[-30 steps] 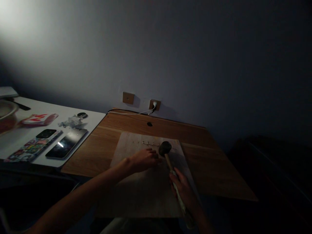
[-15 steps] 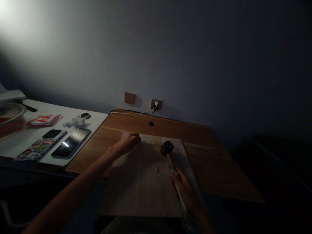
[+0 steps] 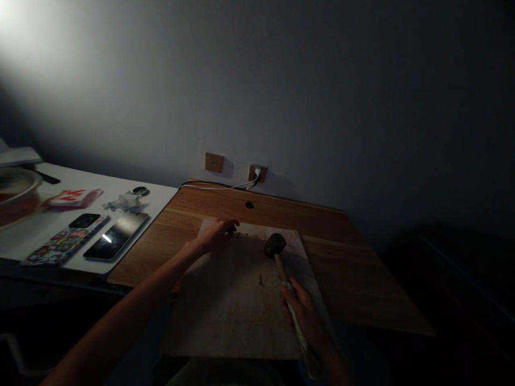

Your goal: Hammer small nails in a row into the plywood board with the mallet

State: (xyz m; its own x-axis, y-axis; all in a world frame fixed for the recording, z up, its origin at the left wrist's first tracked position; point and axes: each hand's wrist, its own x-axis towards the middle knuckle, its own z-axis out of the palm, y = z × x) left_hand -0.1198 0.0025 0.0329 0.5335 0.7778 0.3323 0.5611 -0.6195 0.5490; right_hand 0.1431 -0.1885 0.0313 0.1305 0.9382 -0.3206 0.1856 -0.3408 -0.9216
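Observation:
My right hand is wrapped round the pale handle of a mallet. Its dark, rounded head hangs over the upper right of a wooden board, beside a row of small nails. My left hand is at the board's upper left, fingers stretched out and slightly apart at the left end of that row; nothing shows in them. One loose-looking nail is on the board left of my right hand. Dim light hides how deep the nails sit.
The board rests on a brown wooden table. On the white table at left are a phone, a patterned case, crumpled plastic, a red-and-white packet and a bowl. A plug with cables is in the wall behind.
The fingers of my left hand have opened from a closed pinch and stretched slightly to the right. My right hand and the mallet have barely moved.

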